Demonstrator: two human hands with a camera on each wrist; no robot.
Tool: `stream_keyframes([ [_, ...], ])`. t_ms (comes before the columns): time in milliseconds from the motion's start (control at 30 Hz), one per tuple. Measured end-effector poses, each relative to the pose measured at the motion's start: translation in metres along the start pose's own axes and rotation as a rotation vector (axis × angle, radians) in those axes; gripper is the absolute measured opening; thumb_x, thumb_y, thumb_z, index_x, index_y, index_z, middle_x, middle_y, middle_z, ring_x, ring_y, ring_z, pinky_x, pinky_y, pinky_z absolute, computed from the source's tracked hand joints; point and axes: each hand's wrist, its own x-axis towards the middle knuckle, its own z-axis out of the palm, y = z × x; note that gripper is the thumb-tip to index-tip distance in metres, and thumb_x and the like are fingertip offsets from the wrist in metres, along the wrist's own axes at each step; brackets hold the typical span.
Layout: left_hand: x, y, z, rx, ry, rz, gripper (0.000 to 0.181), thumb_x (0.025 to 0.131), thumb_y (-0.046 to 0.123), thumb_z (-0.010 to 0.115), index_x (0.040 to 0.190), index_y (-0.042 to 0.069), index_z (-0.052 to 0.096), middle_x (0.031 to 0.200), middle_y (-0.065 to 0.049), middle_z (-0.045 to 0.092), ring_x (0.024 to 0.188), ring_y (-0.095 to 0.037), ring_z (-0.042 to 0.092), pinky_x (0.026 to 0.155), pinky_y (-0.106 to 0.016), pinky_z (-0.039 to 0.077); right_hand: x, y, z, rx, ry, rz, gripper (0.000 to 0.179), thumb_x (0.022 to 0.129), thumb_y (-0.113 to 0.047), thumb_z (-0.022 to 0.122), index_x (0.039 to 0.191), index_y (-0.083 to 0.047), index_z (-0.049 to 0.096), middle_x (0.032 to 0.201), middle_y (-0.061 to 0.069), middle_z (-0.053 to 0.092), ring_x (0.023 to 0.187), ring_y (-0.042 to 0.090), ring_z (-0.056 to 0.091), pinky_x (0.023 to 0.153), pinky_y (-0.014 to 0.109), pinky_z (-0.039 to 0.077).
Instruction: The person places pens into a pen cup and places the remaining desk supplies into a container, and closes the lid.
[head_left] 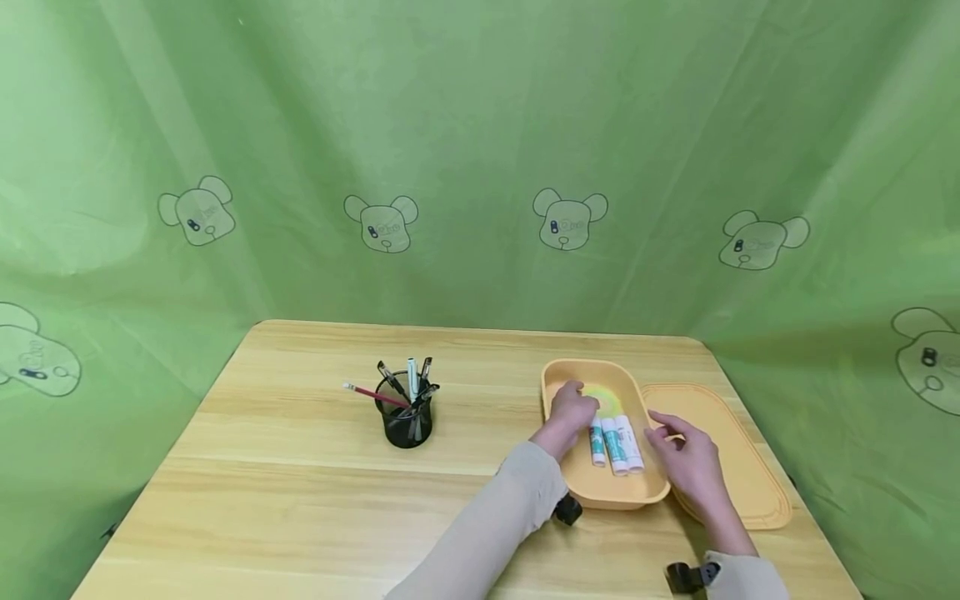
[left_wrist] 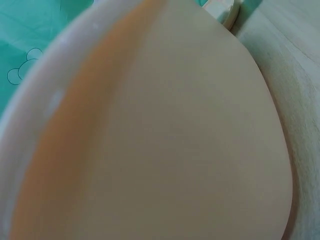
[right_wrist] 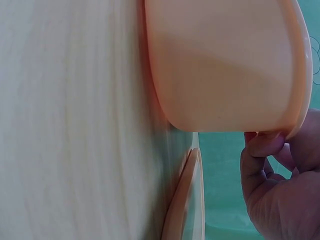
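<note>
On the pale wooden table (head_left: 300, 467), the orange oval plastic box (head_left: 585, 492) holds three glue sticks (head_left: 617, 444) and a yellow-green disc (head_left: 609, 400). Right hand (head_left: 693, 467) pinches its rim; left hand (head_left: 572, 410), fingers curled, reaches inside, hold unclear. Risk: tipping the box against its lid (head_left: 738, 467).

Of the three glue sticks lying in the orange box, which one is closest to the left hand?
The leftmost glue stick, the shortest-looking of the three. Its top end lies right below the left hand, while the other two glue sticks lie further right, toward the right hand.
</note>
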Motion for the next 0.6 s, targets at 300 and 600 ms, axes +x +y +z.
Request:
stream_keyframes([
  [300,-0.001,0.003,-0.002,-0.010,0.017,0.019,0.057,0.090,0.000,0.064,0.146,0.003,0.054,0.144,-0.015,0.057,0.135,-0.033,0.053,0.117,-0.046,0.046,0.000,0.000,0.002,-0.009,-0.001,-0.004,0.043,0.104,-0.026,0.063,0.141,-0.003,0.062,0.110,0.017,0.068,0.077,0.007,0.057,0.060,0.020,0.051],
  [600,-0.018,0.024,-0.020,-0.062,-0.082,0.107,0.052,0.092,0.004,0.068,0.143,0.012,0.058,0.138,-0.007,0.061,0.125,-0.026,0.060,0.111,-0.044,0.050,0.001,-0.001,0.001,-0.011,-0.001,0.008,0.044,0.104,-0.026,0.063,0.141,-0.003,0.062,0.110,0.017,0.067,0.078,0.010,0.057,0.060,0.020,0.050],
])
